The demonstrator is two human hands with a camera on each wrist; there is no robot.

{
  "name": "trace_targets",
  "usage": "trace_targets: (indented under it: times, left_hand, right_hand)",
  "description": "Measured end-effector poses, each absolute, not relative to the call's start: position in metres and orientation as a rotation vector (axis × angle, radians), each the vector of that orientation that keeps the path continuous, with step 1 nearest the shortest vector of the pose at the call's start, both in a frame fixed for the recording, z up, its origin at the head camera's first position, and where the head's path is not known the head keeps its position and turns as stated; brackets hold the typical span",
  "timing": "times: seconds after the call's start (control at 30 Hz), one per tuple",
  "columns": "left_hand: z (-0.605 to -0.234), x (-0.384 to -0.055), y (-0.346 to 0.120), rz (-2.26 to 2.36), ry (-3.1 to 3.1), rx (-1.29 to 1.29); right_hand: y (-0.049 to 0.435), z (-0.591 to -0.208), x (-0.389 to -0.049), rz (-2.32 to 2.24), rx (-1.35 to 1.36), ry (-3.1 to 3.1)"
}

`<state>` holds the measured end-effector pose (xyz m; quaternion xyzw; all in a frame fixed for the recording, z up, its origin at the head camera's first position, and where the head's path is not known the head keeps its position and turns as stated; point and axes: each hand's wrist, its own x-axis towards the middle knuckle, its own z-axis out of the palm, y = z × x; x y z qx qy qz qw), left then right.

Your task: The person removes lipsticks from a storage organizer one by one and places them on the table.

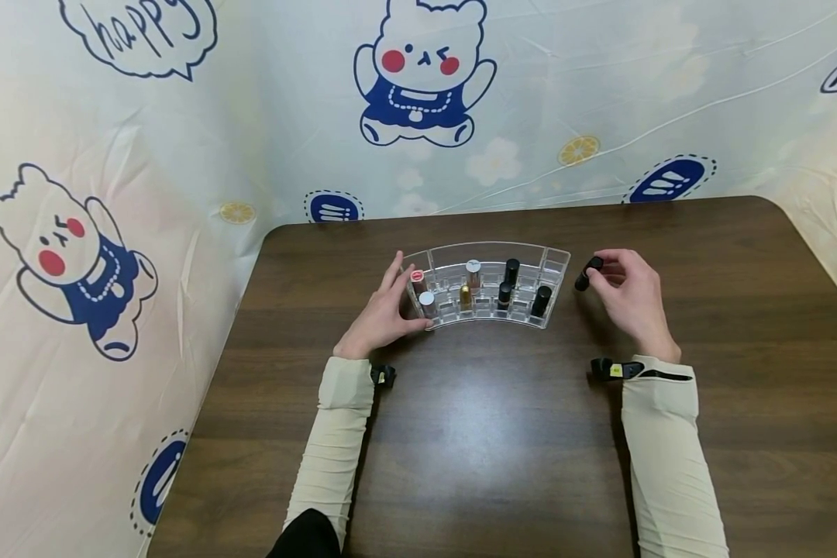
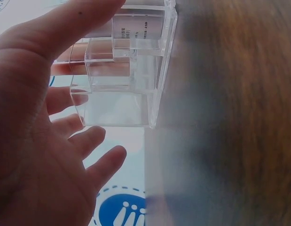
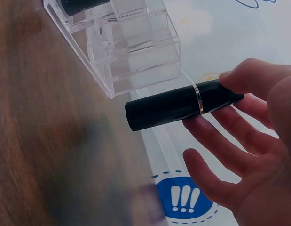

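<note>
A clear, curved lipstick organizer point(image 1: 488, 314) stands on the table with several lipstick tubes upright in its slots. My left hand point(image 1: 388, 311) holds its left end, the thumb at the front corner and fingers along the side and back; the left wrist view shows the hand point(image 2: 46, 117) around the clear wall point(image 2: 117, 108). To the right of the organizer, my right hand point(image 1: 629, 294) pinches a black lipstick tube point(image 1: 589, 273) between thumb and fingers, tilted and apart from the organizer. In the right wrist view, the black lipstick point(image 3: 164, 109) has a thin gold band.
Inside the organizer are a red-topped tube point(image 1: 418, 279), a gold tube point(image 1: 465, 297), white-topped tubes point(image 1: 473, 271) and several black ones point(image 1: 541, 300). The brown wooden table point(image 1: 488, 449) meets a printed cloth backdrop point(image 1: 286, 116) at the back and left.
</note>
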<state>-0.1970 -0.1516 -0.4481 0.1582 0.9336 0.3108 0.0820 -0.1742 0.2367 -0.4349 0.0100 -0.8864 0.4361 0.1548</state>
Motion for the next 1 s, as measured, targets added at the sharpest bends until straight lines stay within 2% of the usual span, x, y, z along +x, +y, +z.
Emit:
trace_targets:
  times: [1.0]
  left_hand:
    - [-0.445,-0.196,-0.151,0.918,2.775,0.483]
  right_hand:
    - [0.236,-0.447,-0.178,1.265,0.07,-2.58]
